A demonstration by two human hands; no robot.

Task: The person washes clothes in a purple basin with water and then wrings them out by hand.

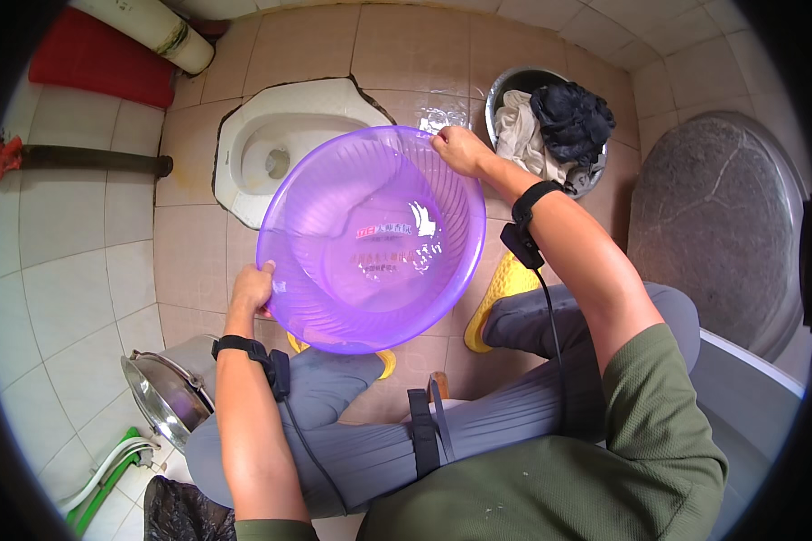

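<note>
My left hand (251, 287) pinches the near-left rim of the purple plastic basin (372, 236), fingers curled together over the edge; my right hand (460, 150) grips the far-right rim, fingers closed on it. The basin hangs tilted above the floor tiles (189, 243), between my knees and the white squat toilet (275, 144) beyond. It appears nearly drained, only a wet sheen showing. Far right, a metal bowl (505, 86) holds unwashed-looking clothes (559, 126); that work seems left.
</note>
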